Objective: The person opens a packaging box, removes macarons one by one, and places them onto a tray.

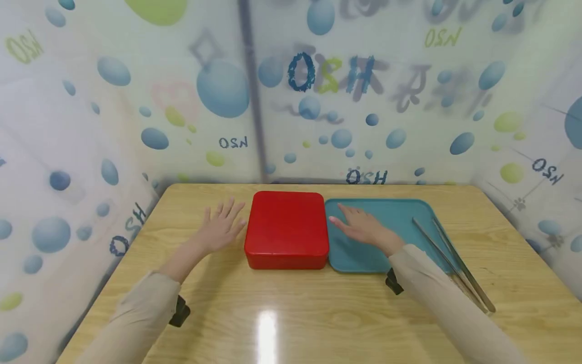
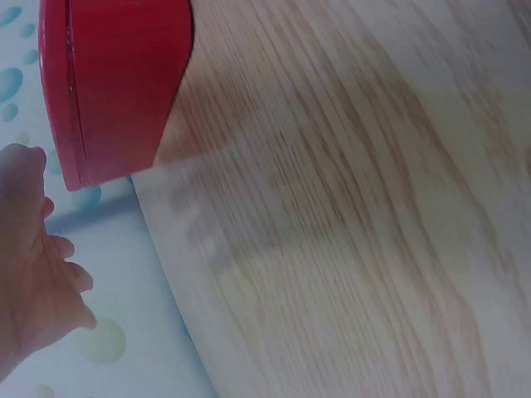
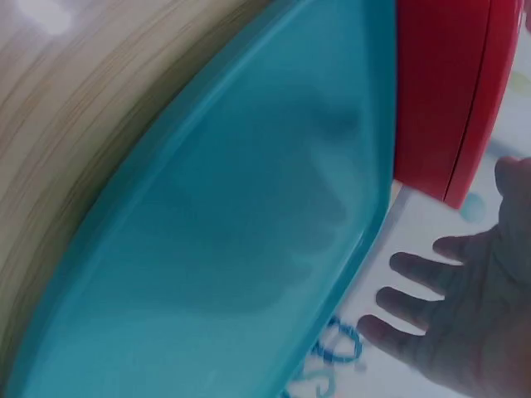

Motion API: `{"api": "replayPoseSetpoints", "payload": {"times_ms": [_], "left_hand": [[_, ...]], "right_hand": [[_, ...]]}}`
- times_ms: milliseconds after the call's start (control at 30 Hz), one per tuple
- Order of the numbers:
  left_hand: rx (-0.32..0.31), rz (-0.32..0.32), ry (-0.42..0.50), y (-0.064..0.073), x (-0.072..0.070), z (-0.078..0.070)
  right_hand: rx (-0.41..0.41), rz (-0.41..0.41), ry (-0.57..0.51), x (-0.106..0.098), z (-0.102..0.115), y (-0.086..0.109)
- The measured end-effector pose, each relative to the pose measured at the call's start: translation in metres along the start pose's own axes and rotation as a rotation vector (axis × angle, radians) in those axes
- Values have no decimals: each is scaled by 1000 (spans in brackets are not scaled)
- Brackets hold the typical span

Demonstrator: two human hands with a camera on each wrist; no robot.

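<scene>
A red square box (image 1: 287, 225) with its lid on sits at the middle of the table, its left and front sides bare. My left hand (image 1: 219, 228) is held just left of it, fingers spread and holding nothing. On the other side, my right hand (image 1: 361, 225) hovers over the blue tray (image 1: 377, 263), fingers extended toward the box and grasping nothing. In the right wrist view the hand's shadow falls across the tray (image 3: 191, 249), and the box (image 3: 440, 91) stands right against the tray's edge.
Long metal tongs (image 1: 454, 268) lie slanted over the tray's right side, their closed end on the wooden table (image 1: 318, 313). A patterned cloth backdrop (image 1: 291, 126) rises behind the table and at both sides.
</scene>
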State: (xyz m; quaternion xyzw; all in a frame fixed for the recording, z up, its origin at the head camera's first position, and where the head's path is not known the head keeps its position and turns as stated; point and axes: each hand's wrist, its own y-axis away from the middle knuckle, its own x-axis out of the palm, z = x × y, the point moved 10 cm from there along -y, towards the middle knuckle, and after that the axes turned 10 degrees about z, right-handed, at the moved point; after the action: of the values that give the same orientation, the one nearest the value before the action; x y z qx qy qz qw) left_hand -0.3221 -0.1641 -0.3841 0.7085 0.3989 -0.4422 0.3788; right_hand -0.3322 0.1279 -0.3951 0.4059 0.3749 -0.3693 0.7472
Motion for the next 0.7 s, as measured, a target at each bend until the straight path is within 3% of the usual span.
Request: {"api": "replayPoseSetpoints", "payload": {"times_ms": [233,333,500,700], "left_hand": [[67,47,276,-14,6,-15],[46,63,349,-19,7,-16],[-101,94,414,-23,11,-8],[-299,122,568,-23,17,5]], "right_hand": [[48,37,-278,9,16,-25],[86,33,-337,10,19,-28],[157,33,-447,11,19,-32],[256,64,-582,20,14,-36]]}}
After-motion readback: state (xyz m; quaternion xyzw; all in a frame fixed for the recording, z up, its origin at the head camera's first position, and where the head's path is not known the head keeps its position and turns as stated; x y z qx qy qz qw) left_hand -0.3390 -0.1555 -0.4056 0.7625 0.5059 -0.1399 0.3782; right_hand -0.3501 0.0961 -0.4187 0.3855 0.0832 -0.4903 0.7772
